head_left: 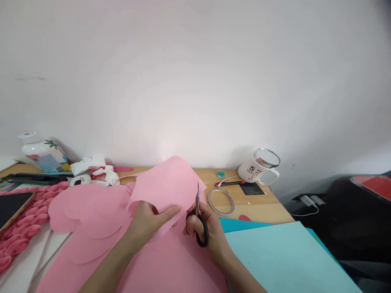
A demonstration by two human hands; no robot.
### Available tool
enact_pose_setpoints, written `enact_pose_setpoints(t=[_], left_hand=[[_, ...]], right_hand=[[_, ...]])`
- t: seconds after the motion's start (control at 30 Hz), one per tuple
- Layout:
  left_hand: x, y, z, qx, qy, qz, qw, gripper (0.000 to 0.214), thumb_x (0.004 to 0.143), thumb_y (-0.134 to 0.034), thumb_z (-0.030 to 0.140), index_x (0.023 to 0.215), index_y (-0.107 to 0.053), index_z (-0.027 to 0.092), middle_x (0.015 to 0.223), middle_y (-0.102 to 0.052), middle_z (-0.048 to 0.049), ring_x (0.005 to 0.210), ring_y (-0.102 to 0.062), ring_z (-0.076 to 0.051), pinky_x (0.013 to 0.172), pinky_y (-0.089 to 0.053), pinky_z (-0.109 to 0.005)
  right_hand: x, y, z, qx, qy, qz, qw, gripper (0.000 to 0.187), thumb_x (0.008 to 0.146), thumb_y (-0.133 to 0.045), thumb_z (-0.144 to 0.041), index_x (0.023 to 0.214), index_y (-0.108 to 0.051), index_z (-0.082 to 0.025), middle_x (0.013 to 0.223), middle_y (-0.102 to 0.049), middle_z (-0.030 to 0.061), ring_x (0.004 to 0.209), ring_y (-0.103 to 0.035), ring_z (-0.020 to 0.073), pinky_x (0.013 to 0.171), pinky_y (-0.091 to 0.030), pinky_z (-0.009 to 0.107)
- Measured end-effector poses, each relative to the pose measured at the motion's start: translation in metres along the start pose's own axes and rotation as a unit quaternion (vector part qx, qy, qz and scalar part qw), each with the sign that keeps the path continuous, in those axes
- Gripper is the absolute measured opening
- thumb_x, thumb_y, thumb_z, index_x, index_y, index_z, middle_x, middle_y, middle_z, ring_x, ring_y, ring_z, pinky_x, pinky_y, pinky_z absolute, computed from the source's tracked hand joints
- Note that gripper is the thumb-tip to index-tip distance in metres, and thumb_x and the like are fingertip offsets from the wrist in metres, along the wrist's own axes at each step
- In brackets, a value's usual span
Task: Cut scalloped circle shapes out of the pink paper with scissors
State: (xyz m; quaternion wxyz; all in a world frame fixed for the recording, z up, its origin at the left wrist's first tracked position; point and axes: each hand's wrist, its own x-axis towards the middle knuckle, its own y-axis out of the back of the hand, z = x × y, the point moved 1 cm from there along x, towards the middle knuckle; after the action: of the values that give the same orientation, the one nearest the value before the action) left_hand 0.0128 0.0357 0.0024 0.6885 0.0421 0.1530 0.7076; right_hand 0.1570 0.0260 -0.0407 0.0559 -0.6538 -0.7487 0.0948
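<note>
My left hand (149, 221) grips a sheet of pink paper (169, 181), thumb on top and the other fingers behind it. The sheet is lifted and tilted, with a curved cut along its lower left edge. In my right hand (210, 228) is a pair of scissors (201, 230) with black handles, its blades pointing up at the sheet's right edge. Whether the blades are apart is hard to see. Rounded pink paper cutouts (91, 209) overlap to the left of my left hand. More pink paper (171, 264) lies under both hands.
Light blue paper sheets (284, 252) lie at the right. Behind them are a coiled white cable (221, 212), a white mug (256, 169) and a black card (251, 188). A white bottle (45, 154), crumpled tissue (88, 164) and a pink knobbly mat (33, 217) are at the left.
</note>
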Motion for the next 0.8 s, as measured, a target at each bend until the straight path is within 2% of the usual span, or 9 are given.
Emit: enact_pose_setpoints(t=[0.13,0.2,0.27,0.33,0.4,0.47,0.6,0.8], left_hand=[[0.001,0.002,-0.0012,0.031,-0.003,-0.054,0.998,0.042,0.068,-0.059,0.042,0.036,-0.056,0.015,0.034,-0.038,0.0035,0.034,-0.026,-0.006,0.038,-0.02,-0.024],[0.0024,0.003,-0.0024,0.023,-0.017,-0.099,0.995,0.046,0.073,-0.053,0.044,0.037,-0.057,0.014,0.036,-0.046,0.0,0.035,-0.031,-0.007,0.039,-0.024,-0.024],[0.0039,0.0038,-0.004,0.021,-0.016,-0.125,0.992,0.052,0.076,-0.05,0.045,0.034,-0.052,0.015,0.032,-0.044,0.0001,0.032,-0.031,-0.007,0.039,-0.025,-0.024],[0.0053,0.0045,-0.0053,0.024,-0.002,-0.116,0.993,0.053,0.075,-0.052,0.043,0.03,-0.039,0.019,0.026,-0.033,0.0047,0.029,-0.024,-0.005,0.038,-0.021,-0.024],[0.0066,0.0049,-0.0064,0.021,0.018,-0.086,0.996,0.052,0.072,-0.058,0.04,0.036,-0.023,0.022,0.024,-0.023,0.0097,0.029,-0.018,-0.003,0.037,-0.016,-0.023],[0.0075,0.0049,-0.0072,-0.005,0.017,-0.065,0.998,0.051,0.069,-0.061,0.038,0.048,-0.017,0.024,0.027,-0.024,0.0121,0.03,-0.021,-0.003,0.037,-0.015,-0.021],[0.0081,0.0045,-0.0074,-0.02,-0.011,-0.066,0.998,0.043,0.069,-0.063,0.036,0.057,-0.023,0.023,0.032,-0.028,0.015,0.033,-0.025,-0.003,0.037,-0.018,-0.018],[0.0075,0.0042,-0.0061,-0.008,-0.012,-0.088,0.996,0.036,0.071,-0.06,0.036,0.06,-0.029,0.022,0.032,-0.03,0.0154,0.032,-0.025,-0.003,0.036,-0.02,-0.018]], right_hand=[[0.0002,0.0006,0.0028,0.016,-0.006,-0.001,1.0,0.01,0.067,-0.056,-0.02,0.075,-0.051,-0.017,0.045,-0.046,-0.0077,0.043,-0.047,0.0095,0.043,-0.034,0.02],[0.0004,0.0008,0.0048,0.021,-0.004,-0.001,1.0,0.011,0.068,-0.057,-0.021,0.076,-0.051,-0.017,0.044,-0.046,-0.0077,0.042,-0.046,0.0093,0.043,-0.033,0.019],[0.0006,0.0008,0.0059,0.02,-0.004,0.001,1.0,0.011,0.068,-0.057,-0.021,0.076,-0.051,-0.017,0.045,-0.046,-0.0076,0.042,-0.046,0.0093,0.043,-0.034,0.02],[0.0007,0.0005,0.005,0.014,-0.008,0.005,1.0,0.011,0.068,-0.058,-0.021,0.076,-0.051,-0.017,0.044,-0.046,-0.0078,0.042,-0.046,0.0095,0.043,-0.034,0.02],[0.0008,0.0001,0.0024,0.004,-0.012,0.008,1.0,0.013,0.068,-0.059,-0.022,0.076,-0.05,-0.017,0.046,-0.046,-0.0076,0.044,-0.046,0.0098,0.045,-0.036,0.021],[0.001,0.0002,-0.0009,-0.003,-0.007,0.008,1.0,0.017,0.068,-0.061,-0.025,0.077,-0.049,-0.018,0.049,-0.048,-0.0066,0.047,-0.047,0.0103,0.048,-0.037,0.021],[0.0025,0.0025,-0.0032,0.004,0.021,-0.002,1.0,0.027,0.068,-0.067,-0.034,0.079,-0.048,-0.018,0.06,-0.049,-0.0046,0.055,-0.046,0.0105,0.054,-0.039,0.023],[0.0037,0.0043,0.0009,0.023,0.026,-0.012,0.999,0.027,0.07,-0.067,-0.035,0.08,-0.048,-0.019,0.064,-0.046,-0.0049,0.055,-0.041,0.0096,0.06,-0.04,0.026]])
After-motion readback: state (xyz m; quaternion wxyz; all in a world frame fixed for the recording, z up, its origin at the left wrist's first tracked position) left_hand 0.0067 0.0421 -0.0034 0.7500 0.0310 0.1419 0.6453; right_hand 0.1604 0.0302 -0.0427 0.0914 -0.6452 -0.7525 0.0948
